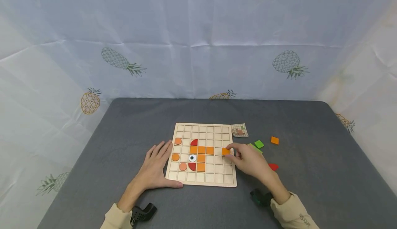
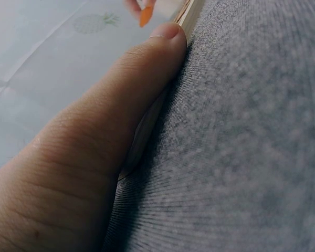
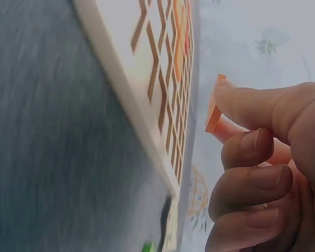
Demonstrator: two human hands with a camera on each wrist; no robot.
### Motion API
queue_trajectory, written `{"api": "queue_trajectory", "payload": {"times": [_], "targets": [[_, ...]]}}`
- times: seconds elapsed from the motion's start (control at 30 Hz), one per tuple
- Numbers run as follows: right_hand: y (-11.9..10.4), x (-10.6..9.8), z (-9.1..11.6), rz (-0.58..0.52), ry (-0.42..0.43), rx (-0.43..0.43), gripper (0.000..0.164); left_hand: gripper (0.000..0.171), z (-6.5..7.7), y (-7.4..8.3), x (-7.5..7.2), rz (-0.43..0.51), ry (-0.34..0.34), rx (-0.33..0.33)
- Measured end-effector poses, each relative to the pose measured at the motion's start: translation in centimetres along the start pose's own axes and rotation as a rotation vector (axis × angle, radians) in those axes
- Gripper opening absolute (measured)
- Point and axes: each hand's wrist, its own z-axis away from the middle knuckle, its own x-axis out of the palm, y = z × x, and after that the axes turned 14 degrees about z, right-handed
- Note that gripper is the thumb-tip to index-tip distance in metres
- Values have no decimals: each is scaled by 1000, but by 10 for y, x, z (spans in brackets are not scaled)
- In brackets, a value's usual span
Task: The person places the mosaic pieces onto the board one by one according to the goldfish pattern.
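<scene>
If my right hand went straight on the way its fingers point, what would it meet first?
Likely the nearest placed orange square on the board; but your right hand holds its orange tile raised, so it might pass over.

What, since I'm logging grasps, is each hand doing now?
Left hand: open, touching the wooden board.
Right hand: closed, pinching an orange square tile.

Smooth board (image 1: 219,178), apparently wood
</scene>
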Motion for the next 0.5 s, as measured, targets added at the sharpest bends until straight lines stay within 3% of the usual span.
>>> {"api": "queue_trajectory", "payload": {"times": [0.27, 0.5], "targets": [[-31, 13, -10, 50, -44, 8, 29, 141, 1, -1, 1, -2, 10, 6], [-44, 23, -12, 113, -34, -5, 26, 141, 0, -1, 1, -11, 13, 16]]}}
